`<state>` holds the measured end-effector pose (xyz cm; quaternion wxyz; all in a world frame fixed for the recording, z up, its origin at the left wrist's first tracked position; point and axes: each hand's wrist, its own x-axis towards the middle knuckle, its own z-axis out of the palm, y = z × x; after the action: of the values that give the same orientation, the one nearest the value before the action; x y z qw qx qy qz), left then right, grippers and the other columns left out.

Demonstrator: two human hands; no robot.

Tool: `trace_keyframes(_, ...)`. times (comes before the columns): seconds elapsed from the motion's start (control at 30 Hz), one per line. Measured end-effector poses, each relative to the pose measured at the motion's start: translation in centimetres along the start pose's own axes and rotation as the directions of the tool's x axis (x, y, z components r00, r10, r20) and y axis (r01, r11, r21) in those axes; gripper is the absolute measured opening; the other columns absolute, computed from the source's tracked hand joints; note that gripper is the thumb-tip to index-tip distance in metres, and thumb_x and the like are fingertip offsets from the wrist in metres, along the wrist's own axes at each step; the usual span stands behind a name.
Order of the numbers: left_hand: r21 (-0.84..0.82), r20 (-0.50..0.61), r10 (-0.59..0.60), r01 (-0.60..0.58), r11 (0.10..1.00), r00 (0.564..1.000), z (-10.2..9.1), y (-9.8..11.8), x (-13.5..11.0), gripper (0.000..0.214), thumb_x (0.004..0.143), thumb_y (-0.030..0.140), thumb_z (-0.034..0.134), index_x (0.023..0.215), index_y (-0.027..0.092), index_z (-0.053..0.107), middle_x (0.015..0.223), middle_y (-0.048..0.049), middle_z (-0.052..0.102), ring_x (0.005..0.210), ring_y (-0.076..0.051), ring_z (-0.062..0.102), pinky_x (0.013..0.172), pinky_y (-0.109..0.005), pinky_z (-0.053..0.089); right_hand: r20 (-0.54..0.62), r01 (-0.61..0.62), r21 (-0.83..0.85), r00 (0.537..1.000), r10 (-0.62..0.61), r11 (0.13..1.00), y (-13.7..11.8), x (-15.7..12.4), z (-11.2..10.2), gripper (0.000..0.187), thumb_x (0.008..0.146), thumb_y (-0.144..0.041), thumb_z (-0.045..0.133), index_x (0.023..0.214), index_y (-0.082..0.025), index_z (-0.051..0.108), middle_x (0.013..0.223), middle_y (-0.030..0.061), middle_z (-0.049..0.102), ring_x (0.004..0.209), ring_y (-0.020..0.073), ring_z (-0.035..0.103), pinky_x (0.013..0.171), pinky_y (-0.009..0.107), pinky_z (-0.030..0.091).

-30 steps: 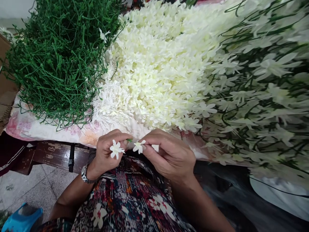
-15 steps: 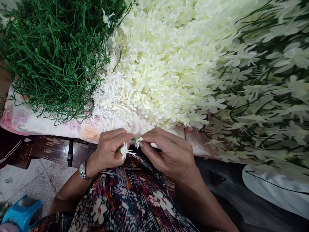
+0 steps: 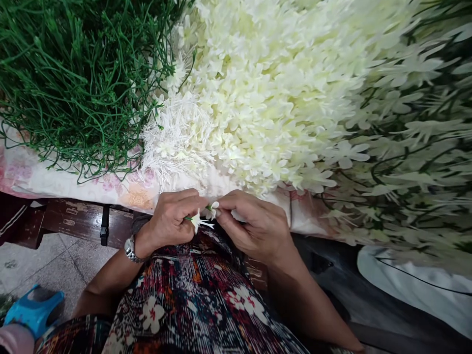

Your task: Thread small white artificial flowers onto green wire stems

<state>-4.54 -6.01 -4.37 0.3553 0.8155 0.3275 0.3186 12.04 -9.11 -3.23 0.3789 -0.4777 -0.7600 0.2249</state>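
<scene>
Both hands have drawn closer: a second ago the two white blooms sat apart and faced up at the camera, and now they nearly meet between the fingertips. The left hand point(image 3: 169, 221) is pinched on a sprig point(image 3: 196, 221) by its short green stem, and the right hand point(image 3: 254, 226) is pinched on a small bloom point(image 3: 213, 210) just above and to the right of it. Whether the two pieces touch I cannot tell. My judgement is that the joining work has reached its fine, close stage. The sprig has turned on its side. Its long axis lies almost level across the lap, stem toward the left hand and white tips toward the right hand, dipping slightly. Both pieces sit at the near edge of the cloth point(image 3: 55, 179), below the heap of white petals point(image 3: 265, 98).
</scene>
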Motion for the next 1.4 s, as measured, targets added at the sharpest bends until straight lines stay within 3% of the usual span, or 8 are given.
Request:
trace_keyframes(0.5,-0.012,-0.077,-0.017,0.016,1.0,0.997,0.4,-0.1,0.2,0.03,0.055,0.001,0.035,0.07,0.017,0.056,0.053,0.0016,0.042,0.048,-0.01,0.037,0.046,-0.022,0.028,-0.058,-0.062,-0.004,0.996,0.061,0.998,0.1,0.0,1.3,0.008,0.074,-0.009,0.052,0.077,-0.016,0.052,0.063,-0.0012,0.053,0.056,0.0064,0.049,0.052,0.019,0.04)
trace_keyframes(0.67,-0.139,-0.101,-0.083,0.069,0.988,0.991,0.1,0.0,0.0,0.022,0.068,0.004,0.043,0.076,0.017,0.058,0.058,0.0005,0.05,0.053,-0.01,0.045,0.051,-0.021,0.034,-0.062,0.013,-0.082,0.998,-0.018,0.997,-0.3,0.4,0.8,0.01,0.075,-0.01,0.052,0.083,-0.016,0.052,0.067,0.0002,0.055,0.061,0.0081,0.051,0.056,0.02,0.042)
trace_keyframes(0.83,-0.257,-0.158,-0.149,0.105,0.961,0.976,-0.5,0.5,0.0,0.008,0.074,0.011,0.052,0.075,0.016,0.058,0.059,0.0028,0.052,0.052,-0.006,0.045,0.05,-0.016,0.035,-0.174,0.117,-0.239,0.972,-0.161,0.964,-0.6,0.6,0.1,0.024,0.07,-0.013,0.059,0.092,-0.017,0.05,0.076,0.0037,0.057,0.071,0.0125,0.053,0.062,0.025,0.046)
trace_keyframes(1.0,-0.284,-0.172,-0.154,0.1,0.954,0.973,-0.6,0.8,0.1,0.008,0.073,0.011,0.051,0.07,0.015,0.056,0.057,0.0039,0.048,0.051,-0.005,0.042,0.049,-0.015,0.033,-0.124,0.176,-0.266,0.969,-0.215,0.948,-0.7,0.7,0.5,0.017,0.071,-0.009,0.056,0.085,-0.017,0.053,0.074,0.0029,0.057,0.069,0.0118,0.054,0.062,0.025,0.048)
trace_keyframes(1.4,-0.176,-0.06,-0.08,0.069,0.982,0.995,-0.9,0.6,0.5,0.011,0.073,0.008,0.046,0.065,0.015,0.049,0.056,0.004,0.043,0.052,-0.006,0.038,0.05,-0.017,0.031,-0.059,0.193,-0.21,0.976,-0.209,0.958,-0.3,0.7,0.6,0.015,0.071,-0.004,0.052,0.083,-0.012,0.053,0.071,0.005,0.058,0.068,0.0122,0.053,0.062,0.025,0.048)
